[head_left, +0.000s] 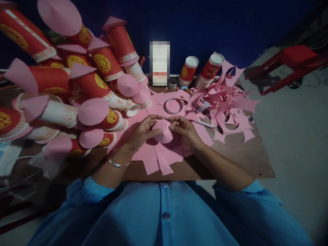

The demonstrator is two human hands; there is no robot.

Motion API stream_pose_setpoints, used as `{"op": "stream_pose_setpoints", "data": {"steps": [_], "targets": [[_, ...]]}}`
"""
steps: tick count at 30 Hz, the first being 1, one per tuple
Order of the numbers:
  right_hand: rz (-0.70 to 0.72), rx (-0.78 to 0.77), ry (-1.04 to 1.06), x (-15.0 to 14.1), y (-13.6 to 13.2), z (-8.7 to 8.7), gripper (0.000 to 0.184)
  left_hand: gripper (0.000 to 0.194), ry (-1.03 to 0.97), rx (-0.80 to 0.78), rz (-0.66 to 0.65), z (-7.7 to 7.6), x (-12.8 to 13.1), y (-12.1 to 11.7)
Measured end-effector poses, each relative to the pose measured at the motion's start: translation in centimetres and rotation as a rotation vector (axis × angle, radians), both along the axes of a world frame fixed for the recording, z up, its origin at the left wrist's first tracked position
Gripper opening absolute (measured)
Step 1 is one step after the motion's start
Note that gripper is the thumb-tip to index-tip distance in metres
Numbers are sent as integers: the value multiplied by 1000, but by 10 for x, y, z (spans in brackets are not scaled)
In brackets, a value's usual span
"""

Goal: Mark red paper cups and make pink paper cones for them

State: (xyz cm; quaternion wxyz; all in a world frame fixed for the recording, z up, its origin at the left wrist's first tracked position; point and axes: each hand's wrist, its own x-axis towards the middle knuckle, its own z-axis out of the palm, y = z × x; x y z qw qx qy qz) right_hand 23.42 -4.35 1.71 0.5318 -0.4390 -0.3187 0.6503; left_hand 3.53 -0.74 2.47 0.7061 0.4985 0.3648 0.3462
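A small pink paper cone [164, 134] with a dark seam near its tip is held between both hands above the table. My left hand [148, 131] grips its left side, thumb on the front and fingers curled behind the far edge. At the right side, my right hand [183, 129] pinches the same paper between thumb and fingertips. A small dark gap shows at the upper edge, where the fingertips of both hands nearly meet. Beneath lie pink paper sheets and strips [165, 167]. Just behind the hands rests a roll of tape [174, 106], with a white pen [202, 123] to the right.
Red-and-white paper cup towers [102, 65] with pink cone tops crowd the table's left side. Two cup stacks [188, 70] stand at the back. Pink scraps [235, 109] heap on the right, beside a glue stick [203, 107]. A red stool [294, 65] stands beyond the table edge.
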Motion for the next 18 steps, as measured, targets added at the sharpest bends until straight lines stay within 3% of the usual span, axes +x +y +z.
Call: {"op": "stream_pose_setpoints", "data": {"steps": [7,18], "targets": [[-12,11,3,0,0,0,43,70,12,-113,-98,0,-2,-2],[23,65,-48,0,-1,0,43,73,56,-126,-124,6,1,-2]]}}
